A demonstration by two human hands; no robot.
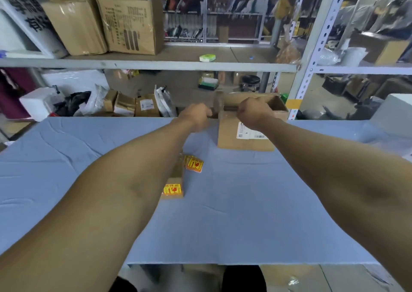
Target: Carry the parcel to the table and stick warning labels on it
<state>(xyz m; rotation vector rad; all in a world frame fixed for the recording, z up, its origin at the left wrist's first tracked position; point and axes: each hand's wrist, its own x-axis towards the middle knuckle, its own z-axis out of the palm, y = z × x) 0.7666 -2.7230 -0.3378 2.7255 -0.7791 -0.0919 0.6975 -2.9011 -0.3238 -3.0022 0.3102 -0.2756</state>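
Observation:
A brown cardboard parcel (231, 135) with a white shipping label stands on the far side of the blue-covered table (245, 202), its top flaps open. My left hand (196, 115) is closed on the parcel's upper left edge. My right hand (254, 112) is closed on its top edge, just above the shipping label. A small fan of yellow-and-red warning labels (195, 164) lies on the cloth in front of the parcel. A smaller brown box (175, 187), partly hidden by my left forearm, carries one such label on its near face.
Behind the table a grey metal shelf (156, 64) holds large cardboard boxes (131, 24) on the left. Below it lie small parcels (133, 105) and bags. A perforated shelf upright (312, 57) rises at the right. A white box (394, 113) stands at the table's far right.

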